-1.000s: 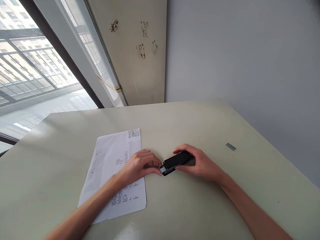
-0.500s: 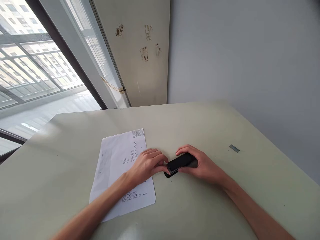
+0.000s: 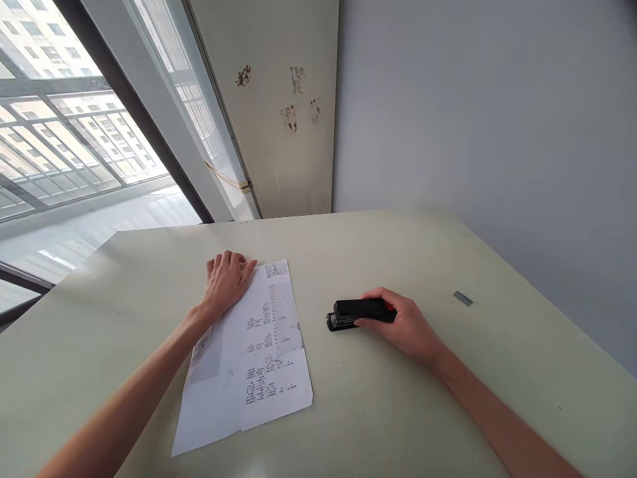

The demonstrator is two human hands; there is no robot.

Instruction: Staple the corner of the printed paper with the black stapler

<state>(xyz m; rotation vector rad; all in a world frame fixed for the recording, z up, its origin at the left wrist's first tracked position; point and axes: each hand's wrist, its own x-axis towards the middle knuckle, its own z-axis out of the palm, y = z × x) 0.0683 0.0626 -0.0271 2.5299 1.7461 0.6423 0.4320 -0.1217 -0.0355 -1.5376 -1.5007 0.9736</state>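
A black stapler [image 3: 362, 309] lies on the table to the right of the printed paper sheets [image 3: 269, 345], its nose pointing left. My right hand [image 3: 398, 318] is closed around its rear end, thumb on the near side and fingers over the far side. At the far left corner of the sheets, my left hand [image 3: 226, 282] has its fingers bent over the edge and its thumb lying along the top. That corner is covered by the hand. The sheets lie flat, with dark print on their right half.
A small strip of grey staples [image 3: 462, 298] lies on the pale table [image 3: 398, 411] to the right. A grey wall [image 3: 478, 113] borders the table's right side. Windows [image 3: 74, 133] and a stained cabinet panel [image 3: 279, 159] stand behind it.
My left hand has left the stapler's nose and moved left and away from me to the sheets' far corner. The stapler has turned slightly in my right hand and now lies more level.
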